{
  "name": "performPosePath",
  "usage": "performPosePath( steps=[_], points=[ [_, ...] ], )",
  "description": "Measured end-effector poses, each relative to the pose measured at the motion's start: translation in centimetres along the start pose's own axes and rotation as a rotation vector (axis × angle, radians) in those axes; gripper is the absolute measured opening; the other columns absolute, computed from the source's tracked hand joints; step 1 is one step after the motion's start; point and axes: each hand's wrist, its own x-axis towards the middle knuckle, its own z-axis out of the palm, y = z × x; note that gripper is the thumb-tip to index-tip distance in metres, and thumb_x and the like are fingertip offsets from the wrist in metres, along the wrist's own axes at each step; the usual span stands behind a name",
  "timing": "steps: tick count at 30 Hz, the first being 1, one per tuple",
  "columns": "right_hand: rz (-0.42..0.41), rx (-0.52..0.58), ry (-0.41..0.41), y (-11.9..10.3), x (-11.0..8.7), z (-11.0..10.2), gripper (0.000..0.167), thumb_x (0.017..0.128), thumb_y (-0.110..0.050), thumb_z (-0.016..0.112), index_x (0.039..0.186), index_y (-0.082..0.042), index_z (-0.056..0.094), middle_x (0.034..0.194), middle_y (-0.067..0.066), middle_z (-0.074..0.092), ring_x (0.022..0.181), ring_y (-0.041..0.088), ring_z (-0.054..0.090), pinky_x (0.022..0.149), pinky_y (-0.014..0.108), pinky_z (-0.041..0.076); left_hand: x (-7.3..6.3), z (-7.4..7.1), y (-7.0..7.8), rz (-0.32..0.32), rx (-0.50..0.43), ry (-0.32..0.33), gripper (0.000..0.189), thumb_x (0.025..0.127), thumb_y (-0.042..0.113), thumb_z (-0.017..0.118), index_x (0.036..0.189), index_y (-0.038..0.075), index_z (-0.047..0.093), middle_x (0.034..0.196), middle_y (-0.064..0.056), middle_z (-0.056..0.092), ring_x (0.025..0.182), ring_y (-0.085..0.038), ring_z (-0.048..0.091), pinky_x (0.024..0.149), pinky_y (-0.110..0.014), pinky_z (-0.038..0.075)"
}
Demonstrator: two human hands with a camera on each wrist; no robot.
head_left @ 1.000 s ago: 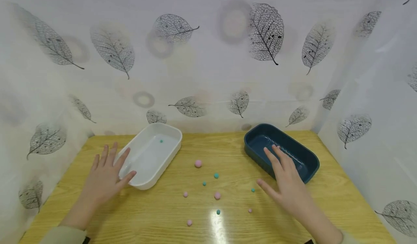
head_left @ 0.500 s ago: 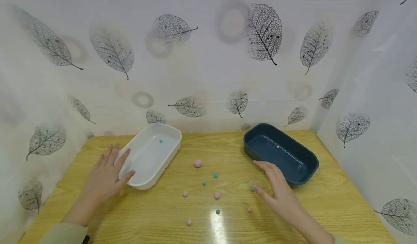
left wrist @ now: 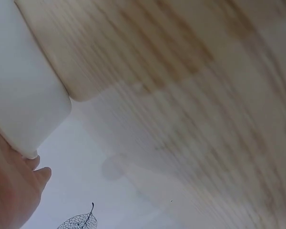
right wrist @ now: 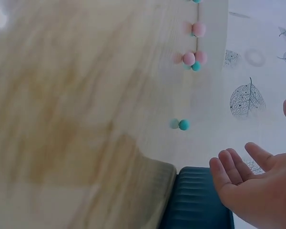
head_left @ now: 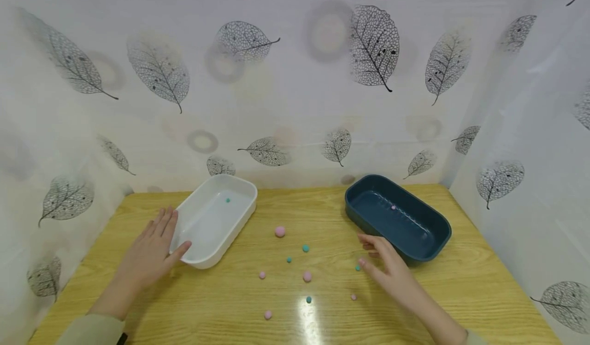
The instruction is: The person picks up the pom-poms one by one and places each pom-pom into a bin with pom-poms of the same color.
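My left hand [head_left: 146,257] lies at the near left side of a white rectangular dish [head_left: 232,238], with fingers straight and holding nothing. Its fingertips overlap the rim; in the left wrist view a little of the hand [left wrist: 12,183] shows beside the dish wall [left wrist: 31,81]. My right hand [head_left: 392,276] hovers by the near side of a dark blue dish [head_left: 401,222], fingers loosely bent, nothing between them. A small teal ball [head_left: 357,268] sits right by its thumb tip; the right wrist view shows a gap between the hand [right wrist: 257,183] and a teal ball [right wrist: 183,125].
Several pink and teal balls lie scattered on the wooden table [head_left: 221,304], among them a larger pink ball [head_left: 279,231]. One teal ball [head_left: 228,200] is in the white dish, one pink ball [head_left: 393,208] in the blue. A leaf-patterned curtain [head_left: 295,99] surrounds the table.
My right hand has drawn back from over the blue dish towards the teal ball, uncovering the pink ball in the dish. Its fingers have bent more. The left hand's fingers have closed together slightly.
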Motion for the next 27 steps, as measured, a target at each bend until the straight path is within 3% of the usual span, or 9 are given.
performPosePath(
  steps=[4,11,16,19,27],
  points=[
    [0.026,0.054,-0.018,0.9,0.2,0.0,0.044,0.104,-0.008,0.066,0.145,0.002,0.057,0.140,0.019,0.064,0.121,0.017,0.063,0.098,0.031,0.061,0.0,-0.1,0.1,-0.008,-0.013,-0.035,0.089,0.109,0.047,0.053,0.163,-0.015,0.018,0.172,-0.036,0.015,0.160,-0.053,0.019,0.136,-0.057,0.010],
    [0.172,0.163,-0.112,1.9,0.6,-0.2,0.044,0.102,-0.010,0.069,0.141,0.007,0.059,0.133,0.024,0.067,0.114,0.027,0.070,0.092,0.023,0.062,0.0,-0.2,0.1,0.004,-0.021,-0.038,0.090,0.109,0.048,0.052,0.162,-0.016,0.018,0.171,-0.037,0.015,0.160,-0.054,0.019,0.137,-0.045,-0.002],
    [0.241,0.205,-0.182,2.8,0.8,-0.1,0.042,0.101,-0.011,0.072,0.137,0.008,0.061,0.126,0.021,0.070,0.105,0.010,0.069,0.089,0.020,0.061,0.0,-0.1,0.1,0.012,-0.023,-0.029,0.090,0.110,0.049,0.052,0.162,-0.016,0.018,0.172,-0.036,0.014,0.160,-0.053,0.018,0.137,-0.040,-0.005],
    [0.254,0.232,-0.226,3.3,0.9,-0.1,0.038,0.100,-0.010,0.072,0.133,0.008,0.065,0.122,0.021,0.072,0.099,0.001,0.066,0.085,0.019,0.060,0.0,0.0,0.0,0.014,-0.019,-0.029,0.091,0.110,0.051,0.050,0.162,-0.016,0.018,0.171,-0.037,0.015,0.160,-0.053,0.019,0.138,-0.043,-0.002],
    [0.250,0.203,-0.274,4.7,1.4,0.2,0.032,0.095,-0.010,0.079,0.122,0.006,0.073,0.112,0.017,0.076,0.090,-0.003,0.064,0.076,0.020,0.060,0.1,0.0,-0.1,0.005,-0.012,-0.043,0.091,0.110,0.051,0.050,0.162,-0.016,0.017,0.171,-0.037,0.016,0.161,-0.052,0.017,0.138,-0.044,-0.002]
  ],
)
